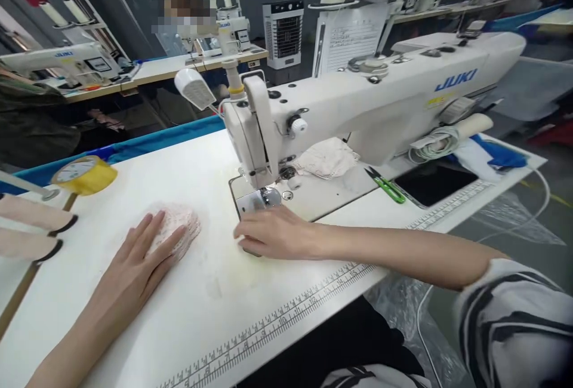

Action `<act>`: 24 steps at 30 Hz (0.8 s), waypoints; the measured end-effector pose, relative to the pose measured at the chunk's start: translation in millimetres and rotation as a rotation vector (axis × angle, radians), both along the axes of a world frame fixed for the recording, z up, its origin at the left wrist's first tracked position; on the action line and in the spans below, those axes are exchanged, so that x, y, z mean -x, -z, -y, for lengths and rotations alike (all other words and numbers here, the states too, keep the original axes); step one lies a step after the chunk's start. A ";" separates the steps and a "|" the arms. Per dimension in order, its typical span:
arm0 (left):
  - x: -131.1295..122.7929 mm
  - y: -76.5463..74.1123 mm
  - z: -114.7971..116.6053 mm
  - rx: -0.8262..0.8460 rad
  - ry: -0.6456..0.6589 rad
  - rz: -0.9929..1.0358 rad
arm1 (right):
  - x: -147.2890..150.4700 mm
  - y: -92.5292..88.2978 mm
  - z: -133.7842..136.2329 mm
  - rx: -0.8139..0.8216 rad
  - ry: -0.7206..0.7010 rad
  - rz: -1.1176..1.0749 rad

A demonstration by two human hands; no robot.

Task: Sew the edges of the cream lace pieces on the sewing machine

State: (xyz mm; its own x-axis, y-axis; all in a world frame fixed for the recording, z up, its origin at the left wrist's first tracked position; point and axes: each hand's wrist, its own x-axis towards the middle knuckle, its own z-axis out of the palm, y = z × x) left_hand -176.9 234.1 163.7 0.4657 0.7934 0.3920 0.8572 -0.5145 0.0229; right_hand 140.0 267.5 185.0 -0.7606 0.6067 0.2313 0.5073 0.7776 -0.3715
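Observation:
My left hand (143,256) lies with fingers stretched out over a small pale pink lace piece (185,227) on the white table. At the front of the white sewing machine (322,95), my right hand (280,234) rests low by the metal plate (250,202) under the needle area. Its fingers are bent and close together; whatever they grip, if anything, is hidden beneath them. Another whitish lace piece (329,158) sits on the machine bed behind the needle head.
Green-handled thread snips (387,186) and a dark phone-like slab (436,184) lie right of the machine bed. A yellow tape roll (85,174) and thread cones (31,245) stand left. A printed ruler (277,322) runs along the front edge. Another person (183,6) is behind.

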 end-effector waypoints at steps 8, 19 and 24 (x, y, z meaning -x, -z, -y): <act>-23.1 -7.2 8.3 -0.142 0.012 -0.064 | -120.5 -9.3 -15.9 -0.275 0.634 0.324; -115.4 -17.8 19.8 -0.115 0.232 -0.014 | -114.2 -11.1 -9.8 -0.126 0.585 0.313; -163.4 -17.0 16.7 0.244 -0.035 0.190 | -69.9 -12.0 46.4 0.386 0.152 -0.042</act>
State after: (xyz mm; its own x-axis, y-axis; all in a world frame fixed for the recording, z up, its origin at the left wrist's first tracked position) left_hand -13.5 217.4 180.8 0.3732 0.8888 0.2659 0.8425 -0.4447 0.3040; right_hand 209.8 221.1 197.0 -0.6502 0.7597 -0.0061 0.5838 0.4945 -0.6440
